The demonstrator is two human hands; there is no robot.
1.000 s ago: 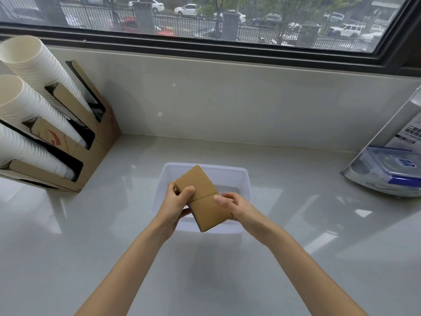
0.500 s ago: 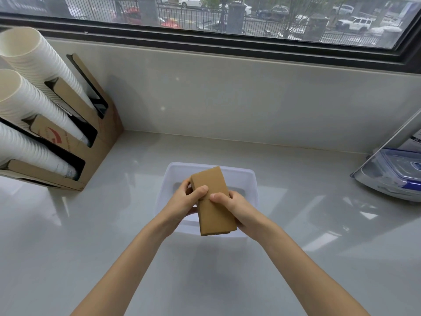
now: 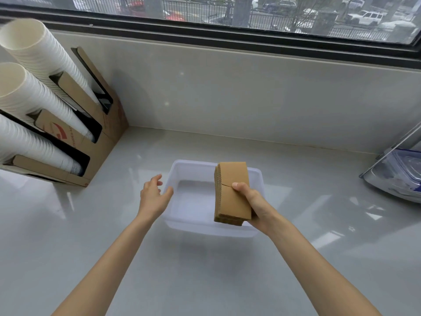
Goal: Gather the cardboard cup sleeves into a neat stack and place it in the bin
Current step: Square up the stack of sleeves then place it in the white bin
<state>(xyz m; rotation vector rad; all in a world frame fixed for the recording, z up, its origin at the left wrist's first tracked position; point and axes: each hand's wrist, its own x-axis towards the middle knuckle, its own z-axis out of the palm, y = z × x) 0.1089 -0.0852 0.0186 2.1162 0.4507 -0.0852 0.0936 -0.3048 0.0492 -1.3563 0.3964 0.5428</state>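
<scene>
A squared-up stack of brown cardboard cup sleeves [image 3: 230, 192] is held above the right half of a translucent white plastic bin [image 3: 182, 166] on the counter. My right hand [image 3: 255, 205] grips the stack from its right side, thumb on the top face. My left hand [image 3: 153, 196] hovers open beside the bin's left rim, fingers spread, holding nothing. The bin's floor looks bare where it shows.
A cardboard dispenser [image 3: 95, 133] holding three tilted rows of white paper cups [image 3: 34, 92] stands at the left against the wall. A clear lidded container with a blue clip [image 3: 401, 176] sits at the right edge. A window ledge and wall run behind the counter.
My left hand has let go of the sleeve stack and moved left, opening beside the bin. My right hand alone now holds the stack, shifted right over the bin.
</scene>
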